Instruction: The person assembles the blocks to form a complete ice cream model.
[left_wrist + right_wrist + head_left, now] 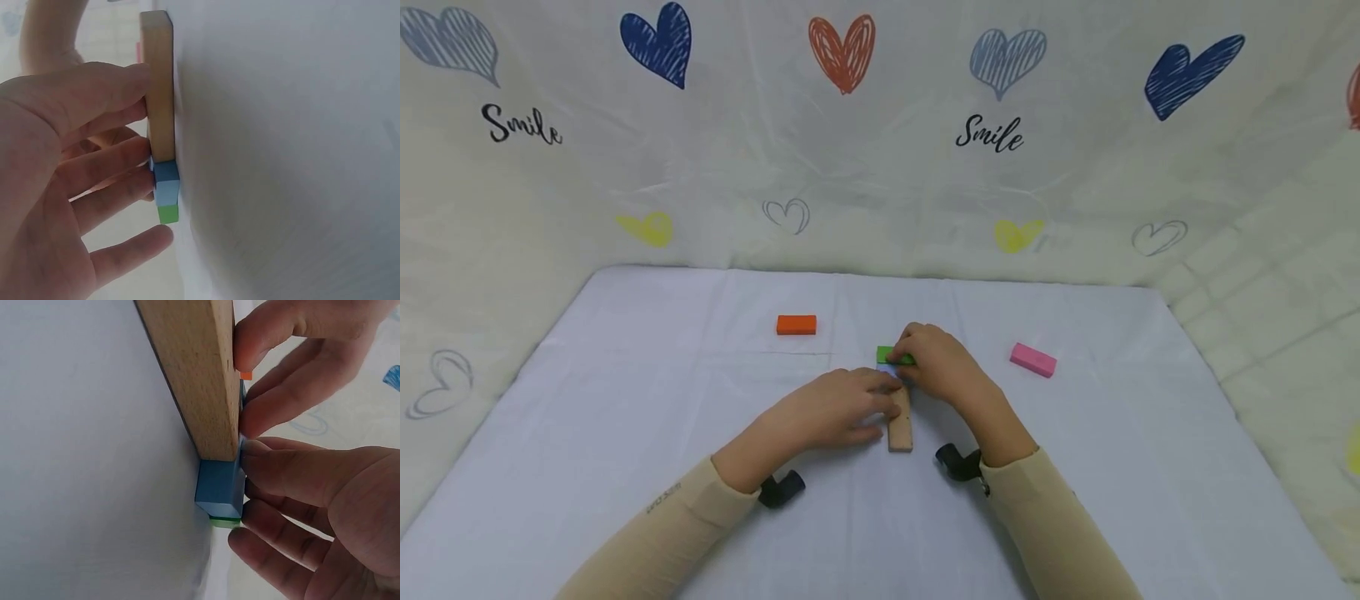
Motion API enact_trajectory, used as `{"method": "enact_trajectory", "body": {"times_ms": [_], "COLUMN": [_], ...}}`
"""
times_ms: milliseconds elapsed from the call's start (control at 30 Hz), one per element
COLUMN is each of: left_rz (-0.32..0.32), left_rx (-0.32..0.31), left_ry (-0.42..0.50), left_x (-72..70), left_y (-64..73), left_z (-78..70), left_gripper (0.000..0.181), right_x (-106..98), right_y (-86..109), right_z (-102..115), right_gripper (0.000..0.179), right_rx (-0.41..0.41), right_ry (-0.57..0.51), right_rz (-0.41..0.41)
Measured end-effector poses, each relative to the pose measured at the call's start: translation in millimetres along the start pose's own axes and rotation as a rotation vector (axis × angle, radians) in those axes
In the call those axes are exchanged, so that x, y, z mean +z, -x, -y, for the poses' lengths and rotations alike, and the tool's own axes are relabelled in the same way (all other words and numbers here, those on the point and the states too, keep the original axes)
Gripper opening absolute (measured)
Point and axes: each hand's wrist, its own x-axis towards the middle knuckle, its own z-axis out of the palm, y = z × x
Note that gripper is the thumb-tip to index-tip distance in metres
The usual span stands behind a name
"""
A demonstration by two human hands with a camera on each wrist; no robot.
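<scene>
A plain wooden block (900,433) lies lengthwise on the white-covered table, mid-front. Across its far end sits a blue block (217,487), mostly hidden by fingers in the head view. Beyond that lies a green block (883,355), lined up against the blue one. My left hand (835,408) reaches in from the left, its thumb and fingertips touching the tops of the plain and blue blocks. From the right, my right hand (943,362) rests its fingertips on the blue and green blocks, with fingers loosely bent.
An orange block (796,325) lies farther back on the left. A pink block (1033,360) lies at an angle to the right. Behind the table (625,400) hangs a pale cloth (910,167) printed with hearts. Black wrist cameras sit under both forearms.
</scene>
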Motion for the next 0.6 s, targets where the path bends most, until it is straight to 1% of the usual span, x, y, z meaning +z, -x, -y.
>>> {"method": "enact_trajectory", "body": {"times_ms": [200, 467, 600], "left_rz": [-0.024, -0.002, 0.009], "left_rx": [-0.027, -0.036, -0.025], "left_ry": [-0.003, -0.002, 0.013], "left_x": [-1.7, -2.2, -3.0], "left_y": [-0.1, -1.1, -0.1], "left_z": [1.6, 1.2, 1.5], "left_gripper": [0.022, 0.022, 0.024], "right_x": [-2.2, -1.8, -0.4], "right_y": [-1.5, -1.8, 0.0], "right_z": [0.5, 1.3, 1.4], "right_gripper": [0.021, 0.021, 0.022], "right_rx": [-0.017, -0.010, -0.001], "right_ry": [0.020, 0.022, 0.008], "right_rz": [-0.002, 0.006, 0.015]}}
